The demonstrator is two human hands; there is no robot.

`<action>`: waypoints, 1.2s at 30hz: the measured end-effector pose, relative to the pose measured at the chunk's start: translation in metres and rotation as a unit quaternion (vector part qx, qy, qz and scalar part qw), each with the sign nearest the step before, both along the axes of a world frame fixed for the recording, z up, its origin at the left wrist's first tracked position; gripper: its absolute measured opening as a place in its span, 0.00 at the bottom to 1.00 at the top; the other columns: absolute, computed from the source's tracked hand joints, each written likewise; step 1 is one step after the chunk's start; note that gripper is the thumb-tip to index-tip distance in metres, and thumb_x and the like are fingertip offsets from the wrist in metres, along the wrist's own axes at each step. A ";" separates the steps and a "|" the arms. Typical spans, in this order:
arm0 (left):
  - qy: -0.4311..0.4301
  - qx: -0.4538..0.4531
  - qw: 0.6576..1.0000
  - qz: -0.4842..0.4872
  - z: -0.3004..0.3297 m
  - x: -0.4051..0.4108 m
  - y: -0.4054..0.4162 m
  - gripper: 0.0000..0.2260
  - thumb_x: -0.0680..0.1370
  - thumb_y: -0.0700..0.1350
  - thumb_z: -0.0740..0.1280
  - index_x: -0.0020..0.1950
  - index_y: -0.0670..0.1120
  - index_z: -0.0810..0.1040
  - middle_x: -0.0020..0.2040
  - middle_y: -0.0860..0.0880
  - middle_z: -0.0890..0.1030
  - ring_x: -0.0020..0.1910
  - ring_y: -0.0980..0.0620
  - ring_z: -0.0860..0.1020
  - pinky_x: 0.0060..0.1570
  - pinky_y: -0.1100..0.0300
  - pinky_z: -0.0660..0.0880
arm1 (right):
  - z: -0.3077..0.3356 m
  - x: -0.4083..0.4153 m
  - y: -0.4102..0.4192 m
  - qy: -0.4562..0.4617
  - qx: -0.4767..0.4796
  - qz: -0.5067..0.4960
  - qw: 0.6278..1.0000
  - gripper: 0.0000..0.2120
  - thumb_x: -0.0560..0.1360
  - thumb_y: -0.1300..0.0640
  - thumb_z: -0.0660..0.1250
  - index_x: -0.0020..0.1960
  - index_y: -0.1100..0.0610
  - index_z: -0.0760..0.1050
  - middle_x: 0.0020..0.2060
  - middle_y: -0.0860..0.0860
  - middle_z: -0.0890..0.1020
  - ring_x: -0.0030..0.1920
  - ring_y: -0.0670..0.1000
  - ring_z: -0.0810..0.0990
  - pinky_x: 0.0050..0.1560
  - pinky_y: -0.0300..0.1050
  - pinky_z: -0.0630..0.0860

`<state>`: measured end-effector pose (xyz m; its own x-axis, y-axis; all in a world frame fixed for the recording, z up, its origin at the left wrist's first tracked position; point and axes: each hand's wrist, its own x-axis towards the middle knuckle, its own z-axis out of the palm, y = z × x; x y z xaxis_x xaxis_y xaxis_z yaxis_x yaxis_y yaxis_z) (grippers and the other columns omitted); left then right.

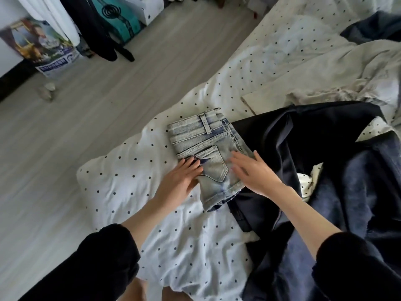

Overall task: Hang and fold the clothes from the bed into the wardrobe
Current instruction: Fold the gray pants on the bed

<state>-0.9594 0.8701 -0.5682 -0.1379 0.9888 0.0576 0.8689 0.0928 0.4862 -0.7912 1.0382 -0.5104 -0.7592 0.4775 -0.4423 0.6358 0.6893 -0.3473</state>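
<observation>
Your left hand [182, 178] is lying flat, fingers straight, on the near left edge of the folded denim shorts [206, 157], while your right hand [255, 172] is resting spread on their right side (slightly blurred); they're sitting on the dotted bedsheet [134, 187] beside dark clothes [303, 148].

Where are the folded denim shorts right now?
In the head view, the denim shorts lie mid-frame on the polka-dot sheet, under both hands, their right edge against the dark garment.
</observation>
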 end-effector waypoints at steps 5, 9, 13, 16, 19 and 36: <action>-0.275 -0.097 0.932 0.214 0.026 -0.010 0.008 0.10 0.79 0.38 0.63 0.41 0.37 0.79 0.37 0.43 0.81 0.26 0.61 0.74 0.34 0.59 0.68 | 0.030 0.019 -0.022 0.235 0.066 -0.264 0.933 0.19 0.80 0.51 0.54 0.65 0.59 0.73 0.65 0.54 0.74 0.68 0.51 0.68 0.73 0.49 0.57; -0.380 -0.170 0.858 0.301 0.036 -0.017 0.029 0.22 0.81 0.48 0.59 0.27 0.46 0.64 0.23 0.51 0.62 0.21 0.58 0.62 0.27 0.64 0.60 | 0.026 0.031 -0.046 0.268 0.211 -0.185 0.922 0.07 0.76 0.57 0.58 0.52 0.58 0.70 0.49 0.56 0.78 0.50 0.54 0.72 0.52 0.45 0.66; -0.462 -0.173 0.761 0.422 0.035 -0.038 0.035 0.20 0.80 0.53 0.61 0.31 0.45 0.64 0.22 0.53 0.59 0.22 0.55 0.59 0.25 0.63 0.55 | 0.016 -0.004 -0.053 0.257 0.201 -0.010 0.945 0.10 0.76 0.55 0.60 0.50 0.59 0.76 0.47 0.54 0.78 0.49 0.54 0.75 0.49 0.48 0.73; -0.483 -0.189 0.744 0.421 0.039 -0.039 0.041 0.17 0.79 0.54 0.61 0.34 0.49 0.64 0.26 0.51 0.60 0.22 0.56 0.59 0.30 0.60 0.57 | 0.009 -0.023 -0.043 0.150 0.203 0.053 0.966 0.22 0.77 0.50 0.58 0.69 0.56 0.67 0.67 0.58 0.72 0.66 0.58 0.71 0.65 0.54 0.68; -0.501 -0.147 0.743 0.418 0.034 -0.039 0.035 0.12 0.80 0.52 0.61 0.39 0.49 0.66 0.33 0.48 0.64 0.31 0.52 0.63 0.34 0.60 0.59 | 0.002 -0.051 -0.023 0.084 0.211 0.111 0.968 0.30 0.75 0.50 0.64 0.75 0.51 0.58 0.75 0.57 0.59 0.74 0.60 0.58 0.69 0.61 0.60; -0.003 -0.078 0.983 0.165 0.008 -0.026 0.026 0.32 0.78 0.48 0.64 0.75 0.35 0.54 0.76 0.38 0.55 0.76 0.42 0.51 0.75 0.50 0.51 | -0.055 -0.117 0.016 0.004 0.280 0.290 0.915 0.50 0.63 0.30 0.68 0.76 0.53 0.55 0.75 0.52 0.60 0.75 0.54 0.58 0.73 0.65 0.47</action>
<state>-0.9856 0.8965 -0.5602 -0.4521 0.8870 -0.0941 0.7758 0.4431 0.4492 -0.9078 1.0537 -0.5657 -0.9591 0.1439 -0.2436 0.1062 0.9812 0.1611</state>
